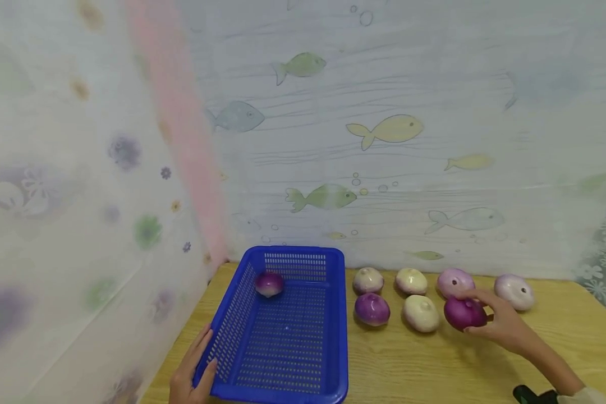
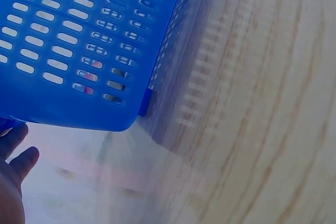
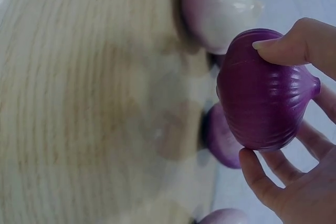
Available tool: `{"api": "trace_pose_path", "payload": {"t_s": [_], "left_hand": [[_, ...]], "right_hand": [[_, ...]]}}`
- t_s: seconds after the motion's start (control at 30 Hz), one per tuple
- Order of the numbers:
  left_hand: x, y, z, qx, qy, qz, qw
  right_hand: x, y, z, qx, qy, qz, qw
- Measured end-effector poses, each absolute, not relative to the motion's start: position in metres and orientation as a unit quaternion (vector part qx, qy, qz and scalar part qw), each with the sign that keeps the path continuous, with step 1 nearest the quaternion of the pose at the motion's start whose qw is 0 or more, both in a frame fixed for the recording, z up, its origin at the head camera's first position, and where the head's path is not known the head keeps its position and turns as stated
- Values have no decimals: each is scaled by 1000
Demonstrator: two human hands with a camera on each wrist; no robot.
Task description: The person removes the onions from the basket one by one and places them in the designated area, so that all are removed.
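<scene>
In the head view my right hand (image 1: 502, 322) grips a dark purple onion (image 1: 464, 313) between thumb and fingers, at the right of the table. The right wrist view shows this onion (image 3: 265, 95) close up, its pointed tip toward the palm. My left hand (image 1: 194, 370) rests with fairly straight fingers at the front left corner of a blue plastic basket (image 1: 345, 336). In the left wrist view, fingers (image 2: 23, 163) of that hand show beside the slotted basket wall (image 2: 68, 98). One purple-and-white onion (image 1: 269, 285) lies inside the basket, near its back left.
Right of the basket, several onions stand in two rows on the wooden table (image 1: 404, 365): a purple one (image 1: 372, 310), whitish ones such as this front onion (image 1: 421, 313), and a pale purple one (image 1: 514, 292) at far right. Behind hangs a fish-patterned curtain (image 1: 323, 134).
</scene>
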State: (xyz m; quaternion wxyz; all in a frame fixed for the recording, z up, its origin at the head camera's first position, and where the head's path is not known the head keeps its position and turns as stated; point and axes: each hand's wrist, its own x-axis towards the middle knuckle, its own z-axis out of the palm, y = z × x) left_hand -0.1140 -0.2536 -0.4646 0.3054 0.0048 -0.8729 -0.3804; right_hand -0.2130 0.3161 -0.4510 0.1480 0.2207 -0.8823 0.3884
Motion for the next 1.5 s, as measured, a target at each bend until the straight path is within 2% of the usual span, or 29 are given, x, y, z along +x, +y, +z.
{"api": "trace_pose_path", "payload": {"t_s": [0.2, 0.5, 0.7, 1.03, 1.27, 1.5], "left_hand": [[-112, -255, -469, 15, -877, -377, 297], [-117, -257, -472, -54, -854, -391, 338], [-117, -257, -473, -55, -852, -386, 349], [-115, -258, -473, -43, -853, -390, 345], [-112, -259, -469, 5, -870, -381, 313], [-116, -257, -470, -36, -858, -385, 340]], "right_hand": [[-216, 324, -467, 202, -892, 373, 157], [-219, 334, -475, 161, -910, 355, 143], [-220, 334, -472, 168, -905, 368, 133], [-219, 322, -455, 161, -923, 316, 153], [-221, 294, -428, 174, -911, 359, 103], [-228, 266, -409, 201, -889, 403, 80]]}}
